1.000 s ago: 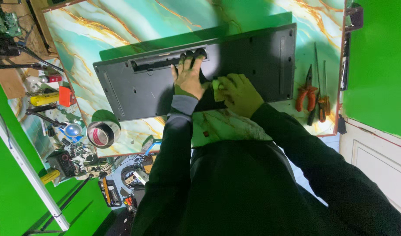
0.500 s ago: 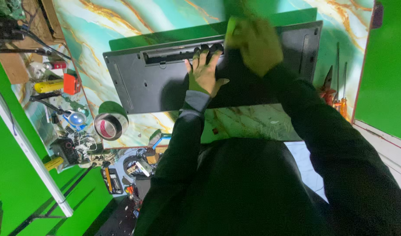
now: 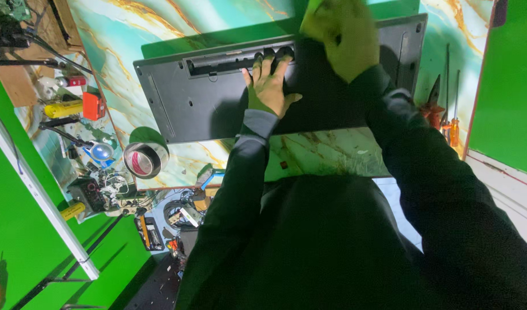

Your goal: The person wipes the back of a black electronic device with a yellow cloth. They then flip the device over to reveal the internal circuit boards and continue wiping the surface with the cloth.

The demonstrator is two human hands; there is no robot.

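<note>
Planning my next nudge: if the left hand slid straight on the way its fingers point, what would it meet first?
The left hand lies flat on the black panel, its fingertips already in the long recessed slot. The slot's far wall looks like the first thing met, though depth is unclear.

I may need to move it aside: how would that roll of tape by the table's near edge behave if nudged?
The tape roll looks tilted on its rim, so a nudge would probably set it rolling. It sits close to the marbled table's edge, so it could drop off. It seems a stiff, fairly thick ring, easy to pinch.
</note>
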